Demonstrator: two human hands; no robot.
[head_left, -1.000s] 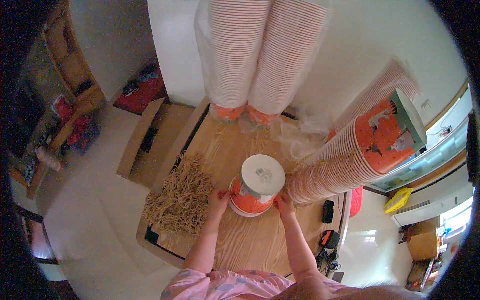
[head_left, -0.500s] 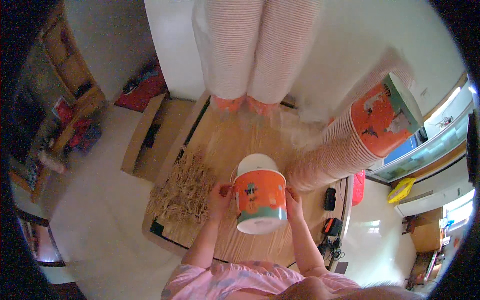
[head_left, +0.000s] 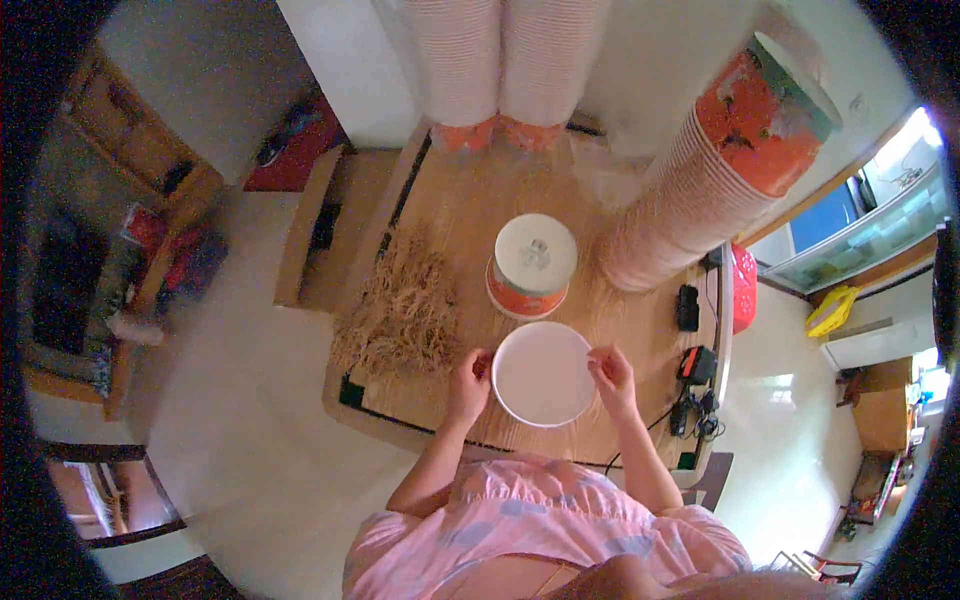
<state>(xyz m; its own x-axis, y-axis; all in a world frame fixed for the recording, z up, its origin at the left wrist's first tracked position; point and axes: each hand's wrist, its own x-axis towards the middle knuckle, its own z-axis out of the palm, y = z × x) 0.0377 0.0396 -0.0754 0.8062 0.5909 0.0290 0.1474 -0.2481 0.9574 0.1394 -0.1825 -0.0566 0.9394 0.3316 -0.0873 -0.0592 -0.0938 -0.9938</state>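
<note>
A round paper bucket [head_left: 543, 375] sits between my hands, its white inside and rim turned up toward me. My left hand [head_left: 472, 385] is closed at the left side of its rim, fingers curled. At the right side my right hand [head_left: 614, 378] is closed in a pinch. Just beyond stands an upside-down orange and green paper bucket [head_left: 527, 298], its pale base on top. A loose heap of tan twine cords [head_left: 400, 310] lies left of the buckets. The outer wall of the bucket between my hands is hidden.
A tall stack of nested orange buckets [head_left: 690, 190] leans at the right. Two more wrapped stacks [head_left: 500, 70] stand at the back of the wooden table [head_left: 470, 200]. Black devices with cables [head_left: 697, 385] lie by the right edge; an open cardboard box [head_left: 345, 220] stands left.
The bucket in my hands has tipped from showing its printed side and base to showing its open mouth. The upside-down bucket behind it is now in fuller view. My view has shifted.
</note>
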